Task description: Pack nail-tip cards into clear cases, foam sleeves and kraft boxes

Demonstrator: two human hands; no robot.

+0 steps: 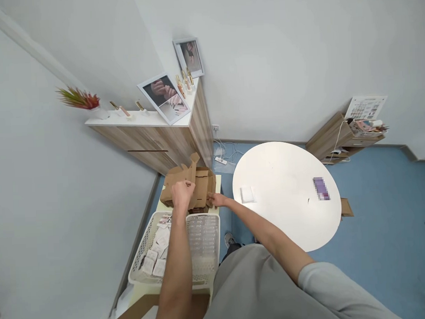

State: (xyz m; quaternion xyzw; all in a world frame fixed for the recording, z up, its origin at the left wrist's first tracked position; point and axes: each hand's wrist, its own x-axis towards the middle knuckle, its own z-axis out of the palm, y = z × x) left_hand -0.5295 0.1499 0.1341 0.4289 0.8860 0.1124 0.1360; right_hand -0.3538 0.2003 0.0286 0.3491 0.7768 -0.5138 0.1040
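Note:
Folded brown cardboard boxes (202,185) lie in a pile on a pale yellow-green table (218,181). My left hand (183,192) is closed on a cardboard piece at the left of the pile, with a raised flap just beyond it. At the right edge of the pile, my right hand (217,200) pinches another cardboard edge. Just nearer than the hands stand two white baskets, one with small white packets (159,250), the other with clear plastic cases (203,236). My left forearm hides part of the baskets.
A round white table (283,199) stands to the right, bearing a white square packet (246,194) and a purple item (321,188). Beyond the cardboard is a wooden cabinet (145,143) with picture frames and small bottles. An open brown box (134,316) sits near my body.

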